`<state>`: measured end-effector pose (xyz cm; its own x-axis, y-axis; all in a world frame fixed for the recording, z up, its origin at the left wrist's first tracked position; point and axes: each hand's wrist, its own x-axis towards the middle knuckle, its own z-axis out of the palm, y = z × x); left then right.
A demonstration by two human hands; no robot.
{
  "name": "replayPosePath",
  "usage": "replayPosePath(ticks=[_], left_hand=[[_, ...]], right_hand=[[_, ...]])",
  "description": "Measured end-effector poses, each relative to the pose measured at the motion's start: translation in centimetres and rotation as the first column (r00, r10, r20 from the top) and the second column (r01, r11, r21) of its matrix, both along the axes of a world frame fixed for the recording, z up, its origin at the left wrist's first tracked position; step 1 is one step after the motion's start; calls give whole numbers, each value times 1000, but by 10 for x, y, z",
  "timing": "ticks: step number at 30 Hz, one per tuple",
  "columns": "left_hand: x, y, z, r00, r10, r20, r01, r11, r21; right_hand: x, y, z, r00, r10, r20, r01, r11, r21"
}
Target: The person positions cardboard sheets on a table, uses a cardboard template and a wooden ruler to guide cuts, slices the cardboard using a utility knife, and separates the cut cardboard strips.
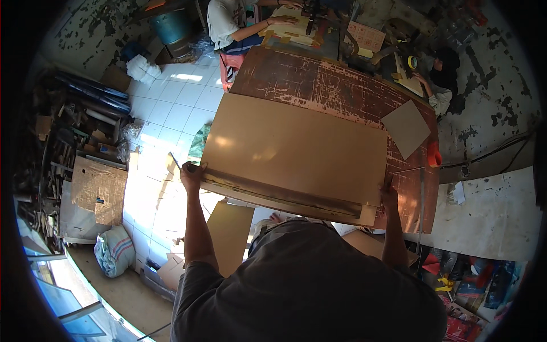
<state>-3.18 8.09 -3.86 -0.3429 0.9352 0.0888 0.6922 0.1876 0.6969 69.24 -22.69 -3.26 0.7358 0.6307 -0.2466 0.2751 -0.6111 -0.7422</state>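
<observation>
A large brown cardboard sheet (pixel 296 137) lies across the table in front of me, its near edge close to my body. Along that near edge runs a long, narrow, worn straight bar (pixel 273 191). My left hand (pixel 192 175) is closed at the sheet's near left corner, by the bar's left end. Something dark shows at its fingers, too small to name. At the right edge of the sheet, my right hand (pixel 390 196) is closed on the cardboard, its fingertips partly in shadow.
The scratched red-brown table (pixel 319 80) carries a smaller grey board (pixel 406 129) at right. Two other people work at the far side. A red stool (pixel 229 65) stands at far left. Cardboard pieces (pixel 231 231) lie below the near edge; a stuffed sack (pixel 114 251) sits on the left.
</observation>
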Motion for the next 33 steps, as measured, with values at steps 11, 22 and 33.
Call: replayPosePath(ticks=[11, 22, 33], left_hand=[[79, -32, 10, 947, 102, -306, -154, 977, -149], [90, -69, -11, 913, 75, -401, 7, 980, 198], [103, -76, -14, 919, 142, -369, -46, 965, 258]], right_hand=[[82, -18, -25, 985, -19, 169, 45, 988, -147], [-119, -3, 71, 620, 726, 296, -687, 685, -242], [-137, -7, 52, 506, 786, 355, -753, 604, -263]])
